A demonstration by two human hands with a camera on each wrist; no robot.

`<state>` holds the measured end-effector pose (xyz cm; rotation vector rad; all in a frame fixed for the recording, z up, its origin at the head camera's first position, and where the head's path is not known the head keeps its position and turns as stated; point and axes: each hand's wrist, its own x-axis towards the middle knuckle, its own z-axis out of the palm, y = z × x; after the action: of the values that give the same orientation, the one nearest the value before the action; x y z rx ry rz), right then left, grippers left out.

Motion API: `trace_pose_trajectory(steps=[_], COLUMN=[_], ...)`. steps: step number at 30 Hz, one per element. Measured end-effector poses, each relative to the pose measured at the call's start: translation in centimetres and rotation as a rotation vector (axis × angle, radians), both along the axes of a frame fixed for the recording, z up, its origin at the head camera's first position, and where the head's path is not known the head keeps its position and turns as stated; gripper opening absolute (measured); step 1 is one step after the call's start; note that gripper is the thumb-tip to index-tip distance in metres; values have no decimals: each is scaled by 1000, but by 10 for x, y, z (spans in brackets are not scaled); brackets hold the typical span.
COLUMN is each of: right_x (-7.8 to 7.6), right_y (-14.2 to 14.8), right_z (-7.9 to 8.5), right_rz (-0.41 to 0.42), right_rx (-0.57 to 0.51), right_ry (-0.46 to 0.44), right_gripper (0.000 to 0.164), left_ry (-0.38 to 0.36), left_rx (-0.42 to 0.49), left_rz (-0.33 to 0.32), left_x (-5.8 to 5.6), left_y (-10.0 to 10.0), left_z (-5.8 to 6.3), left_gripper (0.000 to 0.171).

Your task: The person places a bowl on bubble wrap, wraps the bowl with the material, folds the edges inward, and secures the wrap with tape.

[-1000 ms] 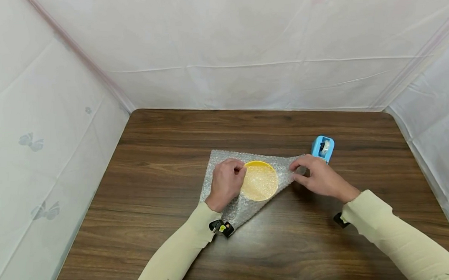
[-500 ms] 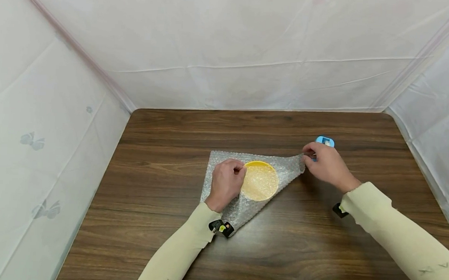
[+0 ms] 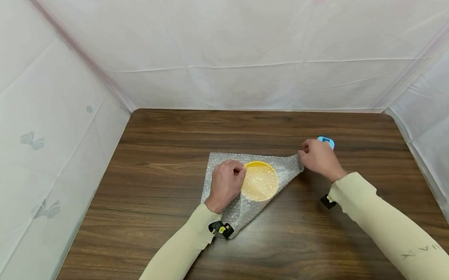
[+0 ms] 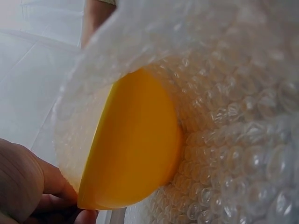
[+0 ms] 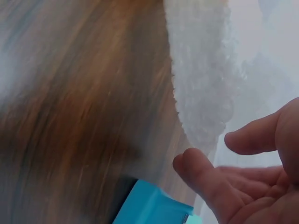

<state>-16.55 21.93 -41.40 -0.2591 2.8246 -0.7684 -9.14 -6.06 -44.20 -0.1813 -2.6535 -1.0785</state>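
A yellow bowl (image 3: 259,163) sits on a sheet of bubble wrap (image 3: 223,157), one flap folded over its mouth. At the bowl's left rim my left hand (image 3: 226,181) pinches the flap's edge against it. The left wrist view shows the bowl's bare outer side (image 4: 135,149) under the flap, fingertips right at the rim. My right hand (image 3: 319,158) is at the wrap's right-hand corner. In the right wrist view the thumb (image 5: 250,137) and fingers (image 5: 194,165) stand apart around the tip of that corner (image 5: 201,116).
Partly hidden behind my right hand is a blue tape dispenser (image 3: 330,142), also low in the right wrist view. The brown wooden table (image 3: 160,237) is walled by pale sheeting (image 3: 227,86) at the back and both sides.
My right hand first moved out to the wrap's right corner, away from the bowl, then slightly back to the left. The corner now extends farther right. My left hand has stayed at the rim.
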Motion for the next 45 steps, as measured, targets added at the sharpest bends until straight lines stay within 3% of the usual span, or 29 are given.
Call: trace_pose_trajectory(steps=[5, 11, 17, 26, 35, 45], right_x=[-5, -10, -11, -11, -7, -3], right_y=[0, 1, 2, -1, -6, -6], right_z=[4, 6, 6, -1, 2, 6], right_rz=[-48, -116, -159, -141, -159, -159], right_rx=[-21, -111, -237, -212, -186, -182], right_ry=[-115, -270, -346, -292, -168, -139], right_gripper=[30, 46, 31, 27, 31, 31], left_ry=[7, -2, -8, 10, -2, -3], left_rx=[5, 7, 9, 0, -2, -11], left_rz=[-3, -5, -11, -6, -9, -8], left_x=[1, 2, 2, 3, 3, 1], left_y=[0, 0, -1, -1, -1, 1], left_z=[0, 1, 0, 1, 1, 1], left_gripper=[15, 15, 16, 15, 16, 16])
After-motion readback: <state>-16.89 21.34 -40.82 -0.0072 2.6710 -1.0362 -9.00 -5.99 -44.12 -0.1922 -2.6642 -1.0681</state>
